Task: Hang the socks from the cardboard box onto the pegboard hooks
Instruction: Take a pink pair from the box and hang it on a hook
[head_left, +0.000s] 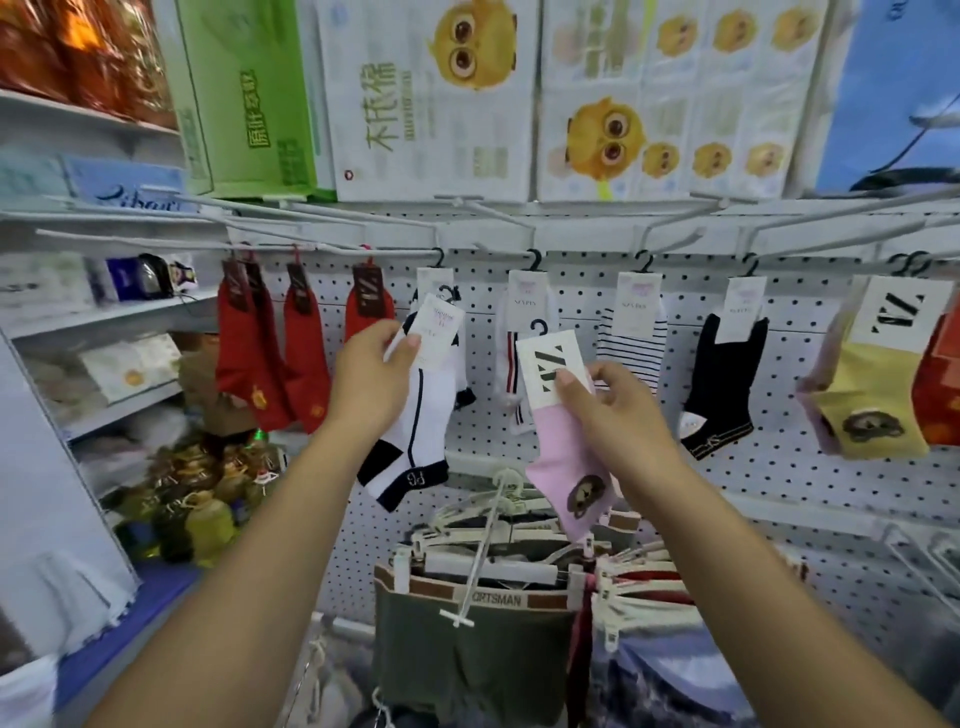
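Pink sock (566, 457) and white sock (428, 410): likely light, limp, best taken by the stiff card header (543, 364), where right grip (618, 410) and left grip (374, 374) respectively pinch them.

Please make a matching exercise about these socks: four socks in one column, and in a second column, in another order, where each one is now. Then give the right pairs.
1. white sock with black stripe and toe
2. pink sock with brown bear patch
3. black sock with white paper tag
4. red socks with dark tags

A. hanging at the left end of the white pegboard
B. pinched by the right hand
C. hanging just right of the black-and-white striped sock
D. gripped by the left hand

Pairs: 1-D, 2-B, 3-C, 4-A
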